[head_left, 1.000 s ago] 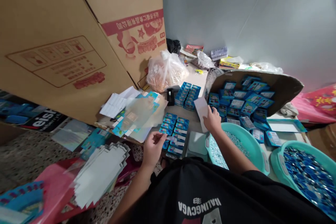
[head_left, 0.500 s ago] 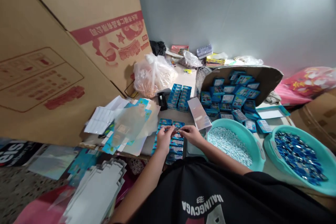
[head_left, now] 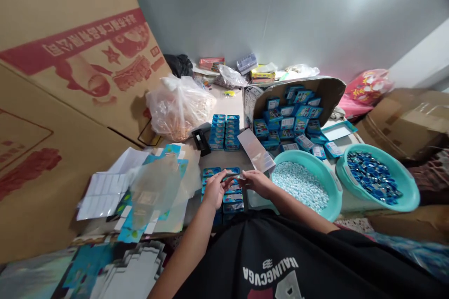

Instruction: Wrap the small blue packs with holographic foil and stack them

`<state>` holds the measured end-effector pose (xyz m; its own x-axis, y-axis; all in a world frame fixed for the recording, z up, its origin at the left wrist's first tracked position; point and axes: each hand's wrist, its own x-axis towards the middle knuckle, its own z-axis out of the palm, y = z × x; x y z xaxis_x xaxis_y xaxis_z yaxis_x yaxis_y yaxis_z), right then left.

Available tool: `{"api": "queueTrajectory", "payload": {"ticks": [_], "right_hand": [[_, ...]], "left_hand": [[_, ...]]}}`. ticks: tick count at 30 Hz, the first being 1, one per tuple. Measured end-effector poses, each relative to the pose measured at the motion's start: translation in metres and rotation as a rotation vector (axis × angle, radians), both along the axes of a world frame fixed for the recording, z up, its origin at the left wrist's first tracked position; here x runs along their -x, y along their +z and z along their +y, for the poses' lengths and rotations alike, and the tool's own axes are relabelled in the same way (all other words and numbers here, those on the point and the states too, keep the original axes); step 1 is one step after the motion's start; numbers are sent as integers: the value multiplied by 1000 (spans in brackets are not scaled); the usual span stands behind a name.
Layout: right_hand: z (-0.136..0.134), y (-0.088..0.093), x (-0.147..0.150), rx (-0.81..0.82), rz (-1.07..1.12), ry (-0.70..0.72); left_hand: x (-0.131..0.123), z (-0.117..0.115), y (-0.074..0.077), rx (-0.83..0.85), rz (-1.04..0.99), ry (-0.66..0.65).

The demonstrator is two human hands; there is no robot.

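My left hand (head_left: 215, 189) and my right hand (head_left: 258, 183) come together over the near rows of small blue tins or packs (head_left: 233, 197). Between their fingertips is a small thin piece, partly clear or silvery (head_left: 240, 177), too small to name. Both hands have their fingers closed in a pinch. Past them stand two more columns of blue packs (head_left: 225, 131). A clear plastic tray or lid (head_left: 257, 150) lies just beyond my right hand, leaning toward a turquoise basin (head_left: 335, 195) of pale blue candies or pellets (head_left: 301, 184).
A second basin (head_left: 410, 201) holds shiny blue pieces. Behind is an open carton (head_left: 338, 91) of blue boxes (head_left: 287, 123). Sheets of film and printed card (head_left: 150, 191) lie left, near a black tape dispenser (head_left: 201, 143), a plastic bag (head_left: 180, 107) and tall cardboard boxes (head_left: 77, 103).
The view has turned to the right, so the surroundings sit further left. My hands stay together over the packs, and the small piece between them shows more clearly.
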<state>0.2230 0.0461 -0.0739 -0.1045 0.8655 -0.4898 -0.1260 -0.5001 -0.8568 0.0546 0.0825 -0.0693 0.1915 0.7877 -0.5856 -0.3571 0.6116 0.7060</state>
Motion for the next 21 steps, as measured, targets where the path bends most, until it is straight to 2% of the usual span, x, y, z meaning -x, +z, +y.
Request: {"api": "queueTrajectory", "payload": {"ticks": [3,5,10,14,17,21], "right_hand": [[-2,14,-3,128,203,-38],[-1,19,-5,200,265,-50],[7,20,-9,203,152,-33],[13,7,-9,61,-228,61],[15,-10,-4,2,-495,32],[16,-33,-2,-13,-658,-26]], "left_hand": [[6,1,4,0,-56,-6],[8,2,5,-14,-63,-11],[9,2,-3,-98,37,-58],[5,0,-16,-221,266,-121],[2,1,-27,-345,500,-138],[2,5,-37,-488,730,-102]]}}
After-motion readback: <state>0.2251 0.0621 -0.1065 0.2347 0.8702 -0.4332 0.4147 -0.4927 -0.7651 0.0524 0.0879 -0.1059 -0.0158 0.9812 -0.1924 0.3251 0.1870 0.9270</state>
